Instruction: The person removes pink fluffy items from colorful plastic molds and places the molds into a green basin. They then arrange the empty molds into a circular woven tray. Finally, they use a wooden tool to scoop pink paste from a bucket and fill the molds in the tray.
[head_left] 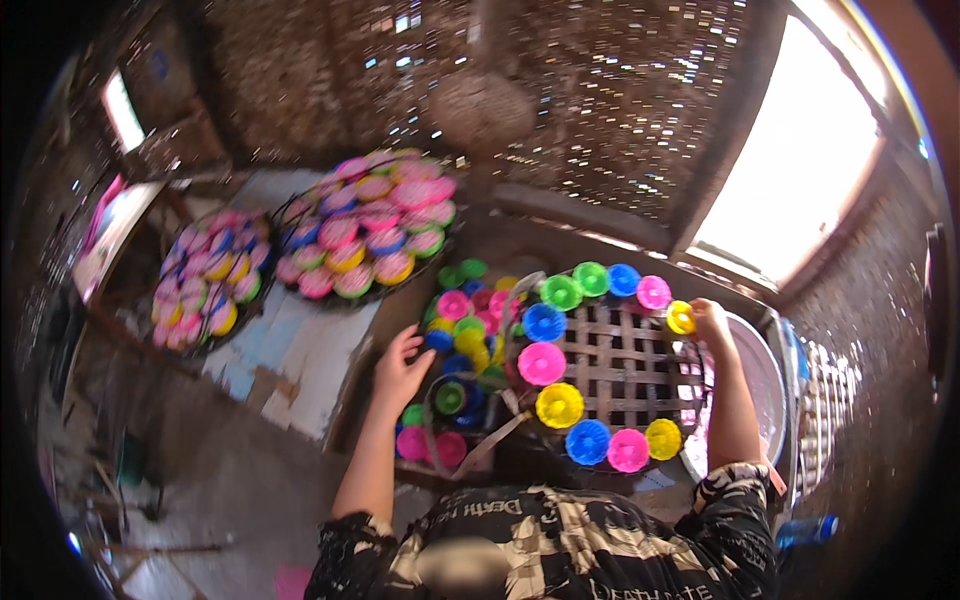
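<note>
My right hand (pixel 709 324) pinches a small yellow fluted cup (pixel 679 318) at the right rim of a woven bamboo tray (pixel 625 365). Around the tray's edge stand pink, green, blue and yellow cups of the same kind, such as a pink cup (pixel 541 363) and a blue cup (pixel 587 441). The lattice in the tray's middle is bare. To the left, my left hand (pixel 403 370) hovers with fingers apart beside a basket of loose coloured cups (pixel 470 340). Its fingertips are close to a blue cup (pixel 438 341), and whether they touch it I cannot tell.
Two round trays of filled, pink-topped cups (pixel 375 225) (pixel 210 275) stand at the far left on a pale board (pixel 290 350). A large pale basin (pixel 755 370) sits right of my tray. A blue plastic bottle (pixel 808 530) lies at lower right.
</note>
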